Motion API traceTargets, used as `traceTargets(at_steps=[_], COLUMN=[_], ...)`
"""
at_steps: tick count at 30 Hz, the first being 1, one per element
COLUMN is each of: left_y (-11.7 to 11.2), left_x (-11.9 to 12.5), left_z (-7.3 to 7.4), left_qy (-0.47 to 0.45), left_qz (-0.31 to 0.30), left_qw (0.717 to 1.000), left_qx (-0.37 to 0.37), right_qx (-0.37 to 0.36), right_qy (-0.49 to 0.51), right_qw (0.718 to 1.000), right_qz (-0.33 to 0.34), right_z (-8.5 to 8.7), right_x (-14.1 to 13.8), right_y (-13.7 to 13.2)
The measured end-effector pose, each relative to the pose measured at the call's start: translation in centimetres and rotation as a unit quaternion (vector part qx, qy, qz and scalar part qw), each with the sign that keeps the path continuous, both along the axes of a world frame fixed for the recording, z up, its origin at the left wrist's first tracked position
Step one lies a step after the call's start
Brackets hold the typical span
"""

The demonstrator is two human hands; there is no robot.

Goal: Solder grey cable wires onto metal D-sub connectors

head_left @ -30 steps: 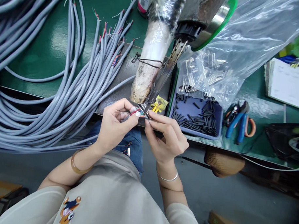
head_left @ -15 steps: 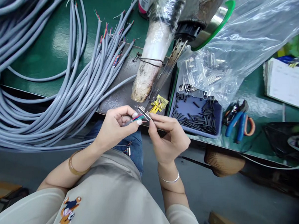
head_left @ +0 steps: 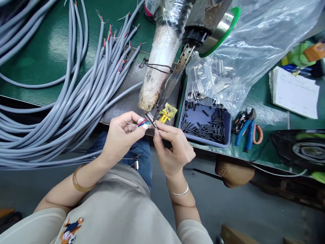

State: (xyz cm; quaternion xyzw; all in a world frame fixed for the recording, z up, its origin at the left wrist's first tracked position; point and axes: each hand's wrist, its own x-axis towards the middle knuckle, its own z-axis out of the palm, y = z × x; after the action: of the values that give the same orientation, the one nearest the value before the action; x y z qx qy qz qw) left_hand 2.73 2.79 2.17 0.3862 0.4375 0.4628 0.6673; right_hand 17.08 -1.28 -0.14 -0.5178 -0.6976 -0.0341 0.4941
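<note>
My left hand (head_left: pixel 125 132) pinches the thin coloured wires (head_left: pixel 143 122) at a stripped cable end between thumb and fingers. A small multi-pin connector (head_left: pixel 150 119) with a metal edge meets these wires, and the fingertips of my right hand (head_left: pixel 172 144) are closed on its lower right end. Just above the connector hang the blackened tip of a soldering tool (head_left: pixel 161 100) and a white, film-wrapped tube (head_left: pixel 152 78). A yellow piece (head_left: pixel 166 113) lies right behind my right fingers. Whether each wire is joined to a pin is too small to tell.
Grey cables (head_left: pixel 71 111) with stripped ends fill the left. To the right stand a blue tray (head_left: pixel 205 117) of short black sleeves, a clear plastic bag (head_left: pixel 268 33) of connectors, blue-handled pliers (head_left: pixel 245 131) and a paper pad (head_left: pixel 294 92). A green-rimmed solder spool (head_left: pixel 235 23) hangs above.
The camera view has shifted, so the bench appears slightly further left. Both hands keep hold of the wires and connector, and the connector is tilted a little more steeply.
</note>
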Motion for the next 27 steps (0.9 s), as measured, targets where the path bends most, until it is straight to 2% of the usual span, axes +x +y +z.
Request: traceTargets(at_steps=[12, 18, 24, 27], left_y=[0.30, 0.40, 0.17, 0.00], left_x=[0.18, 0.34, 0.08, -0.08], left_z=[-0.17, -0.12, -0.19, -0.02], left_qy=[0.012, 0.011, 0.012, 0.019], left_qz=[0.015, 0.023, 0.012, 0.006], left_qw=[0.999, 0.998, 0.999, 1.000], left_qx=[0.046, 0.063, 0.032, 0.011], right_qx=[-0.006, 0.002, 0.020, 0.009], right_qy=[0.023, 0.012, -0.055, -0.026], right_qw=[1.000, 1.000, 0.998, 1.000], right_qz=[0.010, 0.007, 0.006, 0.004], right_z=[-0.05, 0.49, 0.10, -0.10], right_x=[0.10, 0.13, 0.07, 0.14], right_y=[0.51, 0.64, 0.10, 0.01])
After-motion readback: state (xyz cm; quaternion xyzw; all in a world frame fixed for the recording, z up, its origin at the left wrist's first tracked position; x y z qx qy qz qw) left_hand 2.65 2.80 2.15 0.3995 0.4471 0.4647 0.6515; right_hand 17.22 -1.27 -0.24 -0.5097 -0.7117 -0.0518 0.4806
